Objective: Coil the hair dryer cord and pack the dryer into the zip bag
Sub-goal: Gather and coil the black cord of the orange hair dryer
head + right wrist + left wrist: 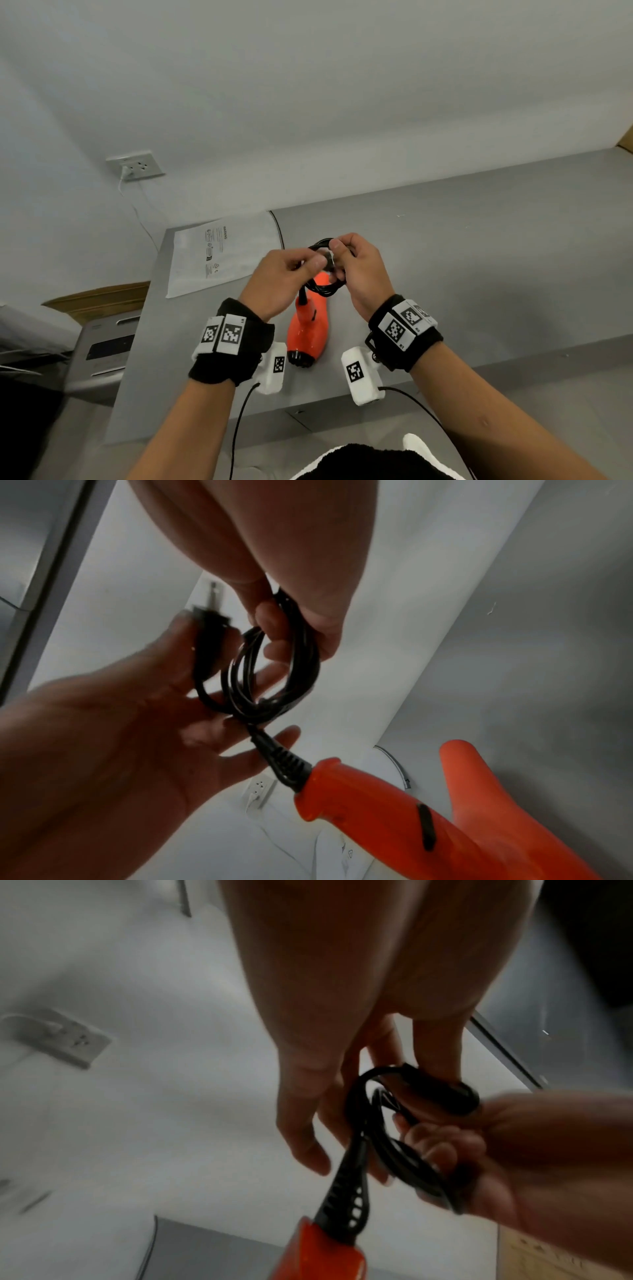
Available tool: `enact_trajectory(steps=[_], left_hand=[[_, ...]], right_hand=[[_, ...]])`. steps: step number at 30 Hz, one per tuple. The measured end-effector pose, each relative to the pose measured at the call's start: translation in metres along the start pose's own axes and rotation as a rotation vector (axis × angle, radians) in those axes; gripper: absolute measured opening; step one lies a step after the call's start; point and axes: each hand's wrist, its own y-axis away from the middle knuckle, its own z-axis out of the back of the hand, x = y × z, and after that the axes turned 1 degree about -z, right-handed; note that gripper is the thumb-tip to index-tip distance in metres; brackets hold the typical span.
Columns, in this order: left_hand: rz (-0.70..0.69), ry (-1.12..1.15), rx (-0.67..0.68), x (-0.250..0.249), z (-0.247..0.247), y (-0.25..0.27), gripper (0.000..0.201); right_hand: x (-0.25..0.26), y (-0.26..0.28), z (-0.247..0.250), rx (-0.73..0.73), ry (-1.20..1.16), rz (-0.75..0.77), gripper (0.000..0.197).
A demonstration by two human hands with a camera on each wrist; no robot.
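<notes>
An orange hair dryer (308,332) lies on the grey table (479,257), nozzle toward me. Its black cord (325,287) is wound into a small coil held up above the handle. My right hand (339,253) grips the coil (274,685), with fingers curled through the loops. My left hand (308,263) pinches the plug (205,620) at the cord's end between thumb and forefinger, close beside the coil, its other fingers spread. The zip bag (219,253), a flat white plastic one with printed warnings, lies on the table behind my left hand.
A wall socket (137,168) with a white plug and thin cable sits on the wall at the left. A cardboard box (102,298) and a grey appliance (99,349) stand beside the table's left edge. Bare tabletop stretches to the right.
</notes>
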Motion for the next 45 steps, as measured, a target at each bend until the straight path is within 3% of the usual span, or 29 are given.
enact_trajectory(steps=[2,4,9,14,20,24,30,36,40,45], left_hand=[[0.012,-0.149,-0.020,-0.004,-0.005,0.000,0.012],[0.014,-0.159,-0.119,-0.005,-0.012,0.001,0.007],[-0.003,0.023,-0.324,0.004,-0.030,0.005,0.021],[-0.062,0.071,-0.366,0.011,-0.035,0.008,0.027],[-0.003,0.234,-0.286,0.005,-0.040,0.008,0.021],[0.058,0.152,-0.306,0.002,-0.036,-0.006,0.033],[0.067,0.082,-0.225,-0.003,-0.041,-0.014,0.023],[0.082,-0.037,-0.309,0.003,-0.049,-0.021,0.015],[0.132,0.223,-0.386,0.002,-0.057,-0.024,0.013],[0.104,0.390,-0.219,0.006,-0.059,-0.018,0.028]], right_hand=[[0.004,0.000,0.002,-0.001,-0.053,-0.026,0.015],[0.005,0.000,0.005,0.006,-0.103,-0.040,0.019],[0.001,0.002,0.008,0.020,0.047,0.079,0.016],[-0.002,0.002,0.010,0.020,0.143,0.140,0.017],[-0.007,-0.005,0.021,-0.092,0.199,0.135,0.013],[-0.010,0.000,0.027,-0.102,0.150,0.112,0.013],[-0.010,0.001,0.036,-0.175,0.156,0.150,0.022],[-0.012,0.005,0.034,-0.182,0.303,0.217,0.018],[-0.016,0.001,0.031,-0.130,0.351,0.172,0.010],[-0.020,-0.011,0.047,-0.136,0.418,0.031,0.020]])
